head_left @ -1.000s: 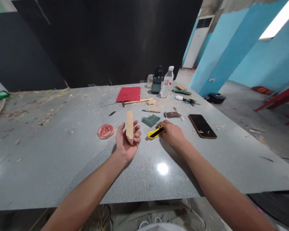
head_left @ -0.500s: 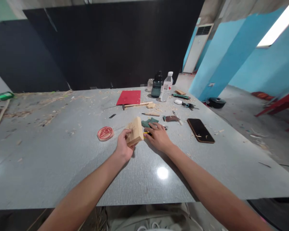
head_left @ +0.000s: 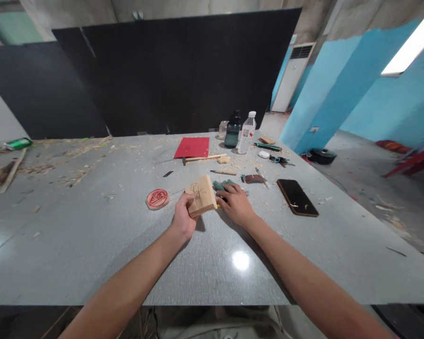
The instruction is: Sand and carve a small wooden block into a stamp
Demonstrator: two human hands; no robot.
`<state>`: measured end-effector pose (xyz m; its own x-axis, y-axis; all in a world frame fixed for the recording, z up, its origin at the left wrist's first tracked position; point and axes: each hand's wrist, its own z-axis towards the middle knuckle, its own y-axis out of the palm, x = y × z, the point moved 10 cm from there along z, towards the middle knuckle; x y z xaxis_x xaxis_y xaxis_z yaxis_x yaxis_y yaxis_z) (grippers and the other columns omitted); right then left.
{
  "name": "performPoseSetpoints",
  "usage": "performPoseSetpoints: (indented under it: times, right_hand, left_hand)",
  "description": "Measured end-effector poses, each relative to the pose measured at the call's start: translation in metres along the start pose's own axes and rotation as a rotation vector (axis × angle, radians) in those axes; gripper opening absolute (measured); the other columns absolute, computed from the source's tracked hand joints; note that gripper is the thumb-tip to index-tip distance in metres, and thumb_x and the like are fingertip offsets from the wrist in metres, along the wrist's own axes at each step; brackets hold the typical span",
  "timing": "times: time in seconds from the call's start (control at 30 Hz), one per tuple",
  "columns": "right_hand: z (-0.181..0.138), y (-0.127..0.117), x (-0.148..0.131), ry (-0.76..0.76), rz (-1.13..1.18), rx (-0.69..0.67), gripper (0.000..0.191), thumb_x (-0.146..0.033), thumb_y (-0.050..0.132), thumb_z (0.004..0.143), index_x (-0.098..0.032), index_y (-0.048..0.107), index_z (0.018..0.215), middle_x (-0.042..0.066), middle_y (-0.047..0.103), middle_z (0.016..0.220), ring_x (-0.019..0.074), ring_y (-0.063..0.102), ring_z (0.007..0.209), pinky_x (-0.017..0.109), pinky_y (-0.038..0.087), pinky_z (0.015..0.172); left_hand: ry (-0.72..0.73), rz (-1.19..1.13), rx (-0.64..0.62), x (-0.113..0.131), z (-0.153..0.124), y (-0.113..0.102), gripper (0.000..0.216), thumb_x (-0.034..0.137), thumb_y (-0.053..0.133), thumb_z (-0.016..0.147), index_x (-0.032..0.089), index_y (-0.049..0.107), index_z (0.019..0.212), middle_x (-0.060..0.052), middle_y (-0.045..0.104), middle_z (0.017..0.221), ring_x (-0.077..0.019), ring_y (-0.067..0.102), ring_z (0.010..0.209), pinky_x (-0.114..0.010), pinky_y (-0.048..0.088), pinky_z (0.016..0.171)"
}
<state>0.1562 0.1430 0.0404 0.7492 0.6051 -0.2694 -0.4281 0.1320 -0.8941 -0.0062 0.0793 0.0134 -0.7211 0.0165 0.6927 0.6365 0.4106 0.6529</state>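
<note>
My left hand is closed around a pale wooden block, thumb on its front face, and holds it tilted above the table. Thin dark lines of a drawing mark that face. Close to the block's right edge, my right hand lies palm down with its fingers spread at a crumpled green piece of material. A small yellow thing shows by the right thumb, mostly hidden. To the left lies a wooden disc with a red carved design.
A phone lies at right. Behind the hands are a wooden-handled carving tool, a brown strip, a red sheet and a hammer-like tool. A dark bottle and a clear bottle stand farther back. Wood shavings are scattered about.
The block has turned in my left hand so that its drawn face shows more toward me. My right hand stays by the green material. The camera view has shifted slightly.
</note>
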Motion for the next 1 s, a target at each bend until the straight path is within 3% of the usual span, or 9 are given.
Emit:
performPoseSetpoints:
  times: [0.23, 0.33, 0.43, 0.53, 0.63, 0.7, 0.8, 0.9, 1.0]
  right_hand:
    - [-0.01, -0.047, 0.017, 0.022, 0.192, 0.473, 0.036, -0.04, 0.058, 0.105, -0.024, 0.075, 0.132, 0.016, 0.066, 0.152, 0.035, 0.061, 0.138, 0.059, 0.049, 0.116]
    - [-0.018, -0.058, 0.024, 0.065, 0.34, 0.613, 0.03, -0.041, 0.065, 0.1, -0.026, 0.077, 0.124, 0.014, 0.071, 0.144, 0.0332, 0.065, 0.133, 0.058, 0.051, 0.113]
    - [-0.022, -0.059, 0.039, 0.181, 0.576, 0.685, 0.025, -0.046, 0.074, 0.093, -0.024, 0.076, 0.106, 0.013, 0.076, 0.126, 0.0323, 0.069, 0.122, 0.049, 0.059, 0.096]
    - [-0.026, -0.057, 0.059, 0.34, 0.776, 0.758, 0.03, -0.045, 0.081, 0.083, -0.022, 0.065, 0.092, 0.007, 0.072, 0.102, 0.0259, 0.069, 0.099, 0.037, 0.057, 0.078]
    - [-0.033, -0.06, 0.077, 0.449, 0.842, 0.858, 0.039, -0.038, 0.083, 0.074, -0.023, 0.054, 0.094, -0.002, 0.061, 0.092, 0.0179, 0.061, 0.082, 0.033, 0.052, 0.076]
    - [-0.035, -0.062, 0.083, 0.481, 0.86, 0.872, 0.04, -0.034, 0.078, 0.073, -0.024, 0.053, 0.103, -0.002, 0.06, 0.094, 0.0174, 0.059, 0.082, 0.033, 0.052, 0.077]
    - [-0.03, -0.065, 0.077, 0.462, 0.804, 0.776, 0.024, -0.031, 0.067, 0.076, -0.024, 0.057, 0.096, -0.001, 0.06, 0.085, 0.0184, 0.056, 0.077, 0.035, 0.052, 0.076]
    - [-0.026, -0.069, 0.06, 0.407, 0.692, 0.67, 0.01, -0.027, 0.06, 0.077, -0.024, 0.061, 0.087, 0.001, 0.063, 0.078, 0.0207, 0.057, 0.075, 0.038, 0.053, 0.077]
    - [-0.024, -0.072, 0.039, 0.313, 0.648, 0.581, 0.03, -0.023, 0.055, 0.081, -0.022, 0.071, 0.106, 0.006, 0.077, 0.098, 0.0253, 0.071, 0.092, 0.042, 0.059, 0.088]
  left_hand:
    - [0.227, 0.254, -0.068, 0.017, -0.004, 0.01, 0.042, 0.027, 0.078, 0.063, 0.021, 0.064, 0.102, -0.001, 0.074, 0.097, -0.0175, 0.069, 0.085, -0.027, 0.053, 0.074]
    - [0.363, 0.429, -0.088, 0.029, -0.006, 0.014, 0.039, 0.027, 0.077, 0.07, 0.022, 0.062, 0.106, -0.003, 0.074, 0.104, -0.02, 0.07, 0.094, -0.032, 0.056, 0.085]
    - [0.529, 0.695, -0.158, 0.042, -0.015, 0.025, 0.031, 0.025, 0.071, 0.08, 0.024, 0.059, 0.108, -0.002, 0.071, 0.102, -0.0198, 0.068, 0.09, -0.033, 0.055, 0.082]
    - [0.853, 1.132, -0.36, 0.049, -0.041, 0.054, 0.03, 0.017, 0.067, 0.082, 0.025, 0.059, 0.11, -0.002, 0.069, 0.101, -0.0213, 0.065, 0.091, -0.036, 0.051, 0.082]
    - [1.107, 1.614, -0.699, 0.022, -0.071, 0.08, 0.031, 0.013, 0.067, 0.083, 0.023, 0.063, 0.113, -0.007, 0.071, 0.11, -0.0274, 0.064, 0.103, -0.042, 0.048, 0.087]
    - [1.118, 1.834, -0.885, 0.0, -0.082, 0.083, 0.03, 0.014, 0.066, 0.087, 0.022, 0.064, 0.116, -0.01, 0.071, 0.116, -0.0303, 0.063, 0.108, -0.044, 0.047, 0.087]
    - [1.023, 1.938, -1.016, -0.018, -0.09, 0.083, 0.024, 0.02, 0.068, 0.091, 0.021, 0.066, 0.114, -0.013, 0.069, 0.115, -0.033, 0.063, 0.109, -0.044, 0.046, 0.086]
    - [0.883, 1.832, -1.093, -0.025, -0.092, 0.083, 0.032, 0.047, 0.076, 0.093, 0.022, 0.069, 0.111, -0.014, 0.069, 0.113, -0.035, 0.063, 0.107, -0.046, 0.046, 0.087]
    - [0.743, 1.678, -1.11, -0.021, -0.083, 0.08, 0.04, 0.062, 0.076, 0.091, 0.024, 0.073, 0.105, -0.013, 0.069, 0.113, -0.0349, 0.063, 0.106, -0.046, 0.047, 0.09]
